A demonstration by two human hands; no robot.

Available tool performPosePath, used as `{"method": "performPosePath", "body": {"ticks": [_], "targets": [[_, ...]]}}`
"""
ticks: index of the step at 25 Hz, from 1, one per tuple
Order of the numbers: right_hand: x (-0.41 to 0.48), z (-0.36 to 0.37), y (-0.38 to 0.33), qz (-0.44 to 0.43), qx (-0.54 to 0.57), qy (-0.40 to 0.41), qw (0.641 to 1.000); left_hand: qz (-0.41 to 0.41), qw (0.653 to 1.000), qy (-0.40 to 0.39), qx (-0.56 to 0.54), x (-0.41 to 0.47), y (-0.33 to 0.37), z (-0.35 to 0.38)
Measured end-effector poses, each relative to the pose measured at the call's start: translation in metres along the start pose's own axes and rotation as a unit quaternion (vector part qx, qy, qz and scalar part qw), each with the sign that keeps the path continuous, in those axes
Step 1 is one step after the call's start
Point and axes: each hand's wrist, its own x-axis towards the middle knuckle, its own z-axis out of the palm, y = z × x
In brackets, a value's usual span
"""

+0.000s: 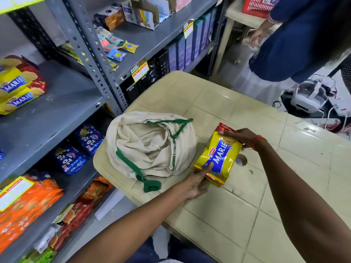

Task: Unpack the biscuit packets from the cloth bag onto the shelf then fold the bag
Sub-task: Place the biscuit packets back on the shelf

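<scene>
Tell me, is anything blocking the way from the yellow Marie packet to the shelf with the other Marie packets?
Nothing visible blocks it. Both hands, left and right, hold the Marie packet over the table. The cloth bag lies low between it and the shelf, whose space beside the stacked packets is open.

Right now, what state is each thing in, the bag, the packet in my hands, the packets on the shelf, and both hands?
Cloth bag: slumped on the table, mouth open, unfolded.
Marie packet: out of the bag, sealed, held at both ends.
Left hand: gripping the packet's near end.
Right hand: gripping the packet's far end.
Shelved Marie packets: stacked on the shelf, sealed.
</scene>
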Motion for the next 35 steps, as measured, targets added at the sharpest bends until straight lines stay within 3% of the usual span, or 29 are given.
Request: {"method": "performPosePath", "body": {"ticks": [3, 9, 21, 27, 35], "targets": [[-0.015, -0.007, -0.033, -0.025, -0.015, -0.004, 1.0, 0.022, 0.999, -0.016, -0.021, -0.014, 0.011, -0.006], [-0.043, 0.014, -0.132, -0.108, -0.029, 0.008, 0.994, 0.098, 0.993, 0.029, -0.056, -0.064, 0.058, -0.065], [-0.05, 0.21, -0.347, -0.221, 0.104, -0.055, 0.968, 0.215, 0.931, 0.241, -0.172, -0.175, 0.138, -0.288], [-0.037, 0.294, -0.419, -0.226, 0.182, -0.031, 0.956, 0.255, 0.897, 0.291, -0.214, -0.194, 0.19, -0.384], [-0.021, 0.331, -0.457, -0.204, 0.196, -0.042, 0.958, 0.231, 0.902, 0.281, -0.233, -0.167, 0.217, -0.449]]}}
